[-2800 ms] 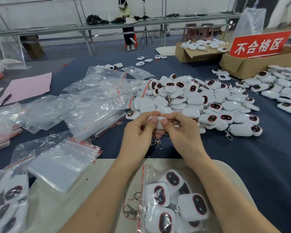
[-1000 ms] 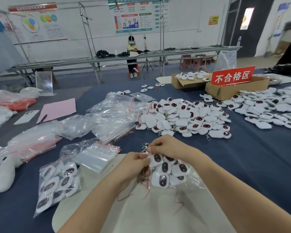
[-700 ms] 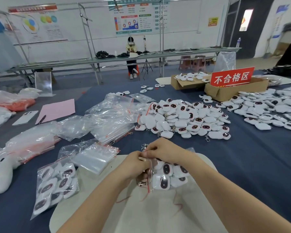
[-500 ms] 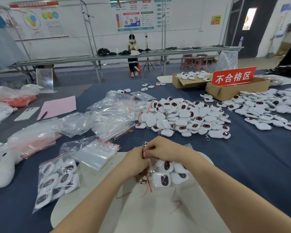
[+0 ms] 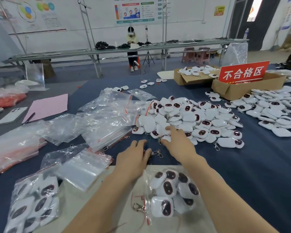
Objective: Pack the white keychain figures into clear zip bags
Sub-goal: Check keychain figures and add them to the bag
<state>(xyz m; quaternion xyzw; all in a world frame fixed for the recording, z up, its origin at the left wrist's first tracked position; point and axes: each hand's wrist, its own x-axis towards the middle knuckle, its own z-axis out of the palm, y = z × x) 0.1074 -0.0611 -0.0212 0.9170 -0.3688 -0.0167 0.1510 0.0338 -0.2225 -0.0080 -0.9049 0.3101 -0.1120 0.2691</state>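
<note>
Your heap of small white keychain figures with dark oval faces point(image 5: 200, 118) lies right under your right hand point(image 5: 178, 145). Its fingers are spread and almost straight, tips on the nearest figures, nothing gripped yet; looks like you're choosing the next one. Your left hand point(image 5: 134, 158) rests flat and relaxed on the blue-covered table point(image 5: 242, 174), holding nothing, with a loose metal clasp point(image 5: 157, 153) just beside its fingertips. Between your forearms, nearer you than both hands, sits a filled clear zip bag with a red seal point(image 5: 170, 190). A clasp seems to poke from its mouth, so I'd say it needs closing. Left of your left hand, a stack of empty clear bags point(image 5: 84, 167) waits handy. Tangled clasps in the heap may snag as you lift.
</note>
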